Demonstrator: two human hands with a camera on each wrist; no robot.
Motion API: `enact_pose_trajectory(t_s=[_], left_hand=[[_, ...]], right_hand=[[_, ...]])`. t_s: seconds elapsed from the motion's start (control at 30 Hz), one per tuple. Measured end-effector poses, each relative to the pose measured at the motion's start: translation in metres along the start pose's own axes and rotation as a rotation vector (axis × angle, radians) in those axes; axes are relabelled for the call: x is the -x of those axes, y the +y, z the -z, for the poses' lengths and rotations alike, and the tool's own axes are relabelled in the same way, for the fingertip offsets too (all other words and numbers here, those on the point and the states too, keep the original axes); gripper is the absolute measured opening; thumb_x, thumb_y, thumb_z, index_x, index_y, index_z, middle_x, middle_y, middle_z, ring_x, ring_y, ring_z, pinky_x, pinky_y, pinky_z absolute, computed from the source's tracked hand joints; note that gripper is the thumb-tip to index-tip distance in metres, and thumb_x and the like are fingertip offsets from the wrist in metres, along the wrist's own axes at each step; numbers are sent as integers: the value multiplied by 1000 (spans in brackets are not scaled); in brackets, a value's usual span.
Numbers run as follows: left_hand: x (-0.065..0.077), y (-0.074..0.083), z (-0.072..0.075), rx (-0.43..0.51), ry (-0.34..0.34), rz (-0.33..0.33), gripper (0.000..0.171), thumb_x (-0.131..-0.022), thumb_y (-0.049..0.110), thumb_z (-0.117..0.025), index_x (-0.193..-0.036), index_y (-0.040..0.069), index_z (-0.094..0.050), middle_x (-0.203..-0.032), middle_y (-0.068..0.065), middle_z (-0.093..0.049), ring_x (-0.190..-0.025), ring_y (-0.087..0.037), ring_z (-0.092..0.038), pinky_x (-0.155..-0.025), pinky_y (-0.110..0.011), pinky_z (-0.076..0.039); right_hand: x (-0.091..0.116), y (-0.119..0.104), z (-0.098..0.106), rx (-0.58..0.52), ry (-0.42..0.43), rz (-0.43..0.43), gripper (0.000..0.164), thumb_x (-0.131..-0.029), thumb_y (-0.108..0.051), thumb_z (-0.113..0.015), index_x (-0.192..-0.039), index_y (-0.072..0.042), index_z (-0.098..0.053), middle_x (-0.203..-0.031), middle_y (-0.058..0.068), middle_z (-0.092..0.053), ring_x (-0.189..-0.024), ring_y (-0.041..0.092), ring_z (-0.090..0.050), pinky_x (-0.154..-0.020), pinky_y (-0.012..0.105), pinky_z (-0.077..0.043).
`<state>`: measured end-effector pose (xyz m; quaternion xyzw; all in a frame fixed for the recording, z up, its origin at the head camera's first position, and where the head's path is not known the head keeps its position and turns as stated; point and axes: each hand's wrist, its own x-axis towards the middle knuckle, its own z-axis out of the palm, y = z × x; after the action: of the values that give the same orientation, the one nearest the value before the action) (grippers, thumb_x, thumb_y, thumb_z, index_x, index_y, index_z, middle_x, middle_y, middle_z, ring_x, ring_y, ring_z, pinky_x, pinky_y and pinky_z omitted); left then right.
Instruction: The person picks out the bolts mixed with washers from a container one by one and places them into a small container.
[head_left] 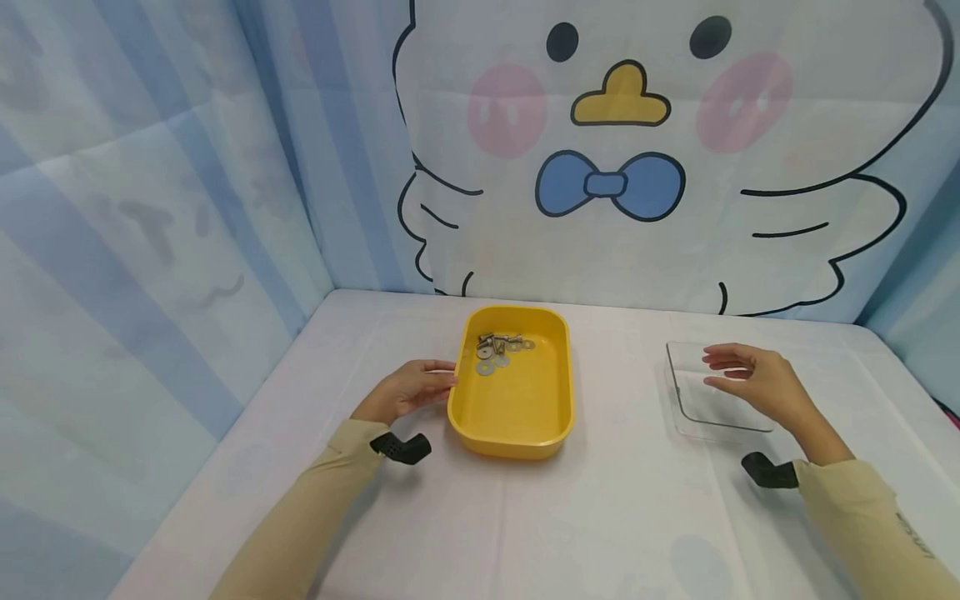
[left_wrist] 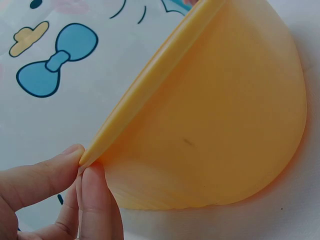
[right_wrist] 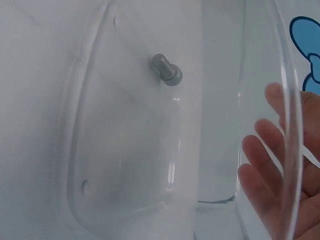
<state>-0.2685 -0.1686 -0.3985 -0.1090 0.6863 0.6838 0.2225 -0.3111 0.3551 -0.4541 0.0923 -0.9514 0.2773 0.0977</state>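
Observation:
A yellow tray (head_left: 517,408) stands on the table, with several small metal bolts and washers (head_left: 495,346) gathered toward its far left. My left hand (head_left: 408,390) is at the tray's left side; in the left wrist view its thumb and fingers (left_wrist: 96,192) pinch the rim. Over to the right, a clear plastic box (head_left: 678,404) sits on the table. My right hand (head_left: 761,383) overlaps this box in the head view, fingers loosely spread and holding nothing. Through the clear wall in the right wrist view, a single metal bolt (right_wrist: 167,70) shows on the box's floor.
A white cloth (head_left: 622,517) covers the table. Behind it hangs a curtain (head_left: 600,258) printed with a cartoon bird, and a blue-striped curtain (head_left: 150,250) runs along the left side. Black wrist mounts (head_left: 401,450) sit on both sleeves.

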Motion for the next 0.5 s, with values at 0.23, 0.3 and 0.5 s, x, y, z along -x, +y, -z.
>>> enact_pose_trajectory(t_s=[0.23,0.3,0.5], left_hand=[[0,-1,1,4,-7,1,43,-91,2,-58,-131,-6,-46,-109,-12,-64,-78,-10,-65,-70,-17,-57],[0,0,1,9,-9,0,43,-91,2,-58,-132,-6,-46,-105,-11,-65,-78,-9,-65,-70,-17,-57],[-1,2,1,10,-14,12,45,-91,2,-58,-133,-6,-45,-102,-9,-64,-76,-9,-65,-69,-16,-57]], right_hand=[[2,-27,19,-66,-29,3,52,-77,-33,-76,-121,-10,-60,-111,13,-65,-93,14,-63,-64,32,-59],[5,-43,25,-67,-26,-2,52,-78,-33,-76,-121,-8,-60,-111,14,-65,-95,17,-64,-66,33,-59],[10,-82,46,-89,-51,44,56,-81,-32,-73,-123,1,-57,-112,24,-64,-101,37,-60,-82,45,-55]])
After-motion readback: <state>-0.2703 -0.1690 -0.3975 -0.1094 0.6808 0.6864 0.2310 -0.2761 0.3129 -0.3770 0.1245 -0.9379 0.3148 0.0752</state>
